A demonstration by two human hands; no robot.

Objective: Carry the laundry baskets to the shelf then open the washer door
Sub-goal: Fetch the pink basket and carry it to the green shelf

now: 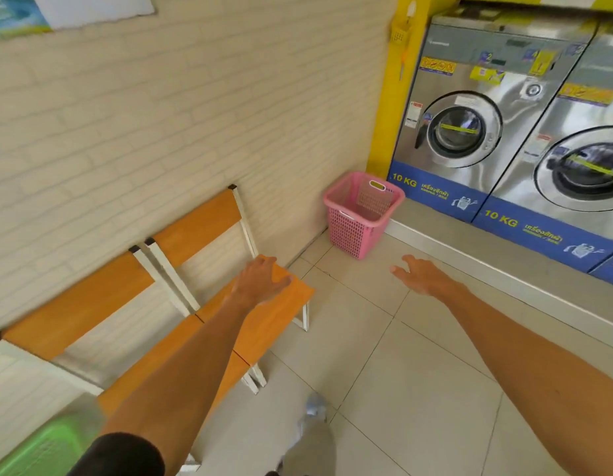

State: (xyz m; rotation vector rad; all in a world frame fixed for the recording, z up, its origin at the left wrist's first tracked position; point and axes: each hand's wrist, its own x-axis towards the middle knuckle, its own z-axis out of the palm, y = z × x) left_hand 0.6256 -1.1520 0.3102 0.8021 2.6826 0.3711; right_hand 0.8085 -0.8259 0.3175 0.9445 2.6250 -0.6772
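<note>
My left hand (260, 280) and my right hand (420, 274) are both stretched out ahead of me near the middle of the frame, fingers spread and loose, gripping nothing. The left one hovers over the near corner of the orange chair (264, 324) at centre left; I can't tell whether it brushes the seat. The right hangs over bare floor tiles (384, 389).

Just beyond them, right of centre, the pink laundry basket (361, 214) stands upright and empty in the corner, beside the brick wall and just in front of the washer plinth. A green basket (40, 448) shows blurred at the lower left edge.

I judge the step in hand is taking the pink basket. To do it well I should close in, bring a hand to each slotted handle on opposite rims, and lift it level so it clears the chair. The washer door (459, 130), upper right, is closed; no shelf is in sight.
</note>
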